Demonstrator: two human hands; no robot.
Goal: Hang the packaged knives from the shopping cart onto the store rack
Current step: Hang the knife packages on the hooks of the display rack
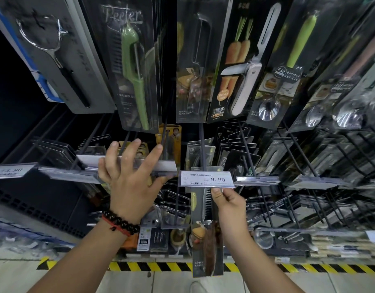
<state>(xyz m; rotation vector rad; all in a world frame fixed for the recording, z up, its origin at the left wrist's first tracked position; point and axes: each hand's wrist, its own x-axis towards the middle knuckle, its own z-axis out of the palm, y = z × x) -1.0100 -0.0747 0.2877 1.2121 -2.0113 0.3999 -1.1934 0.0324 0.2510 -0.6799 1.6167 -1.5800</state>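
Far left, a price tag (10,172) reading 13.90 sits on a hook end, and above it hangs a grey peeler card (61,58). Next over, a green peeler pack (134,77) hangs from the upper row.

My left hand (129,180) reaches up to the clear label strip (127,162) at the front of a rack hook. Fingers are spread and mostly straight, thumb under the strip's edge, fingertips over its top, so the grip is apart, touching the strip and not clamped on it. A dark bead bracelet (121,222) with a red cord sits on that wrist.

Centre, the white price label (206,179) reads 9.90 on the end of a black rack hook (202,144). Directly beneath it hangs the packaged knife (206,229), long card upright, serrated blade visible, bottom edge down near the hazard-striped floor tape (161,266). Its top is tucked behind the label; whether the hole is already on the hook, I can't tell.

My right hand (228,205) pinches the upper part of the packaged knife, thumb on the front face just below the label, fingers curled behind: grip clamped on the pack.

Right of that, a folding knife pack (245,66) with carrots hangs above, and spoon packs (273,81) fill the far right.
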